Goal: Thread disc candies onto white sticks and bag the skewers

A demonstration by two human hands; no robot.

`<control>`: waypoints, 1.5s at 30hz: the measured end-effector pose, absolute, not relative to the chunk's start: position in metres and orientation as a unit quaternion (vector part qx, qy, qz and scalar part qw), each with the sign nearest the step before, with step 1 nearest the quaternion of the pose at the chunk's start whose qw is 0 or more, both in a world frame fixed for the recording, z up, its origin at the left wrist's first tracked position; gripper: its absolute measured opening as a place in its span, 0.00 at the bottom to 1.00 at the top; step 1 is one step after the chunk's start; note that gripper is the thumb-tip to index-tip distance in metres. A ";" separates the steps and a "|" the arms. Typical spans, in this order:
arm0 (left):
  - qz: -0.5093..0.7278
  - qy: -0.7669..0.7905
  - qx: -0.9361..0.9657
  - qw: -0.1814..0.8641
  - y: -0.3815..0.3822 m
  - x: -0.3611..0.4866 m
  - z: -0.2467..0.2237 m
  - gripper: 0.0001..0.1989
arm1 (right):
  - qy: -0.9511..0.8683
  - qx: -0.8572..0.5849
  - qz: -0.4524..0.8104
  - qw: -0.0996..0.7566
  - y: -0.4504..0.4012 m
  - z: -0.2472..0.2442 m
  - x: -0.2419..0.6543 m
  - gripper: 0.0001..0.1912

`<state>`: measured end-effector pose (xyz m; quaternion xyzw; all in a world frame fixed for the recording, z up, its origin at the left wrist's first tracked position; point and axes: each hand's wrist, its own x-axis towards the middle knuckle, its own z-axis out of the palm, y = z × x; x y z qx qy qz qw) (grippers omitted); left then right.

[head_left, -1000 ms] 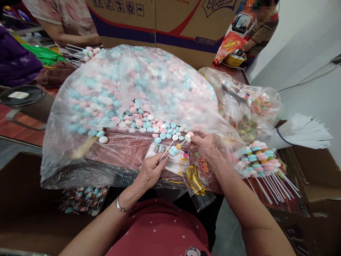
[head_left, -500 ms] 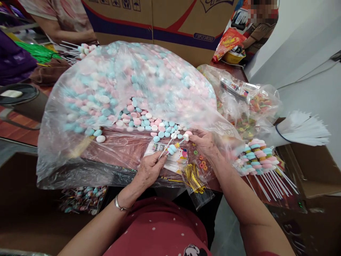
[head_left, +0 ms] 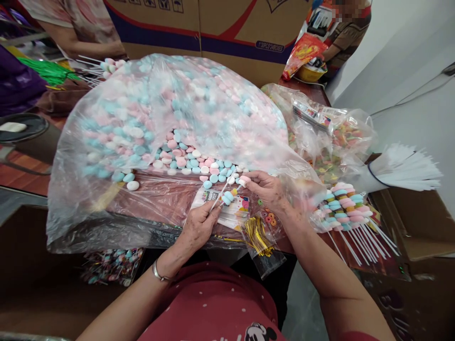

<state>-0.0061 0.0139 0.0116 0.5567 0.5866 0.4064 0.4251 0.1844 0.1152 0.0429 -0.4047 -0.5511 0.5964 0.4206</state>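
Observation:
My left hand (head_left: 199, 226) is closed around thin white sticks (head_left: 221, 192). One stick carries blue marshmallows (head_left: 226, 198) with an orange-yellow gummy ring (head_left: 233, 192) above them. Between thumb and fingers, my right hand (head_left: 267, 190) pinches a pink and white marshmallow (head_left: 243, 181) at the upper end of that stick. Just beyond both hands, loose pink, blue and white marshmallows (head_left: 194, 164) spill from a big clear plastic bag (head_left: 220, 106). Beneath the hands lie printed white packets (head_left: 231, 215), and small gummy rings (head_left: 270, 219) are scattered by my right wrist.
Gold twist ties (head_left: 259, 237) lie near the table edge. To the right are finished marshmallow skewers (head_left: 346, 208), a bundle of white sticks (head_left: 408, 173) and bagged gummies (head_left: 346, 135). A large carton (head_left: 213, 31) stands behind; a lidded mug (head_left: 28, 137) is at left. Two other people are beyond.
The pinched marshmallow has come slightly left and down along the stick, closer to the gummy ring. My left hand has hardly moved, and the whole view has shifted a little.

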 end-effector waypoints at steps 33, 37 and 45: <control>0.422 0.596 0.546 0.410 0.011 -0.003 0.007 0.13 | -0.922 -0.260 0.015 0.288 0.091 0.015 0.173 0.20; 0.422 0.600 0.541 0.411 0.010 -0.005 0.006 0.13 | -0.908 -0.367 0.044 0.200 0.096 0.042 0.196 0.20; 0.413 0.591 0.559 0.410 0.010 -0.006 0.012 0.14 | -0.860 -0.498 -0.020 -0.109 0.097 0.066 0.247 0.13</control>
